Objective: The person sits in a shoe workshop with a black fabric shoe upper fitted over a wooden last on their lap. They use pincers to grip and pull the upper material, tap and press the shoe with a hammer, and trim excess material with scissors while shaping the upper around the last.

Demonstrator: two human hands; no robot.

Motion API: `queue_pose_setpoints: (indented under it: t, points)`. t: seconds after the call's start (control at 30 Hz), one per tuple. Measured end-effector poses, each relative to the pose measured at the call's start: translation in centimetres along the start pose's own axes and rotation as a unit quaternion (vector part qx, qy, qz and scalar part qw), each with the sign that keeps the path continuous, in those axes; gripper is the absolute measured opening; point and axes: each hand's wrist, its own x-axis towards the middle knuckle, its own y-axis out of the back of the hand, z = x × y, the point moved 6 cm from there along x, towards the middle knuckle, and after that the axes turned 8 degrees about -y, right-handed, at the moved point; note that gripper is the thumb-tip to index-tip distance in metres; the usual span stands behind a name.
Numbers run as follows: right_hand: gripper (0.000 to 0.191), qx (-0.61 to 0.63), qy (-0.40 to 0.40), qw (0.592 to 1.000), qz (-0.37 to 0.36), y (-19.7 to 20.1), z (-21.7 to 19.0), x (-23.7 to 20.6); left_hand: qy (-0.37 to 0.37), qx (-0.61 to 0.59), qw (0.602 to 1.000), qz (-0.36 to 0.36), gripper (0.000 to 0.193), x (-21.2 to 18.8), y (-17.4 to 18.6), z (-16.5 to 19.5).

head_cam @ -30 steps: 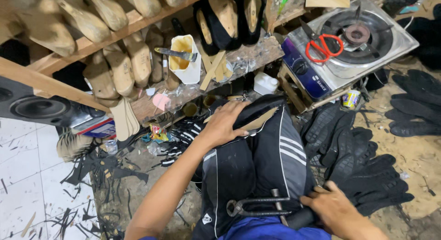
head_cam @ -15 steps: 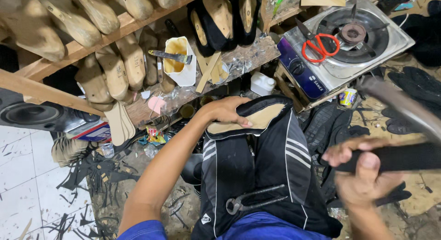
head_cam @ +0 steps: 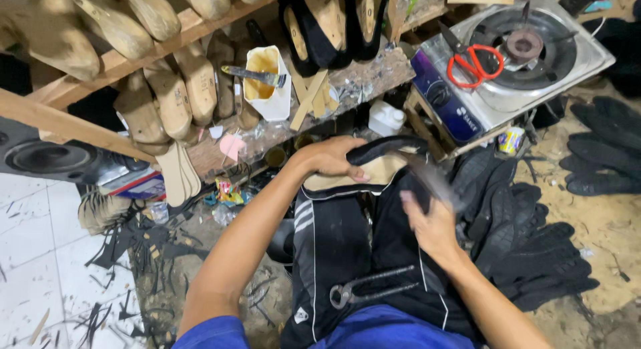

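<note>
Right hand (head_cam: 434, 222) now lowered beside shoe (head_cam: 374, 165); left hand (head_cam: 330, 159) unmoved

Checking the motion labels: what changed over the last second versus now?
The right hand came up from the floor soles with a long tool, raised it, and now swings it, blurred, down at the shoe. The left hand stayed on the shoe; the pincers stayed on the lap.

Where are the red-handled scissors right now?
In the head view, the red-handled scissors lie at upper right on top of the gas stove, just left of its burner and beyond the person's right hand.
</note>
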Motion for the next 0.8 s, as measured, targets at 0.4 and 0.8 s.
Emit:
queue_pose_setpoints:
  t: [0.4, 0.8]
  points:
    - [0.035, 0.011, 0.002, 1.000, -0.026, -1.6, -1.9, -0.5, 0.146, 0.143, 0.959, 0.197, 0.071, -8.8, 3.1, 6.3]
    - [0.018, -0.059, 0.015, 0.998, -0.022, -2.5, -3.5, -0.5, 0.049, -0.254, 0.852, 0.455, 0.047, -14.9, 0.2, 2.2]
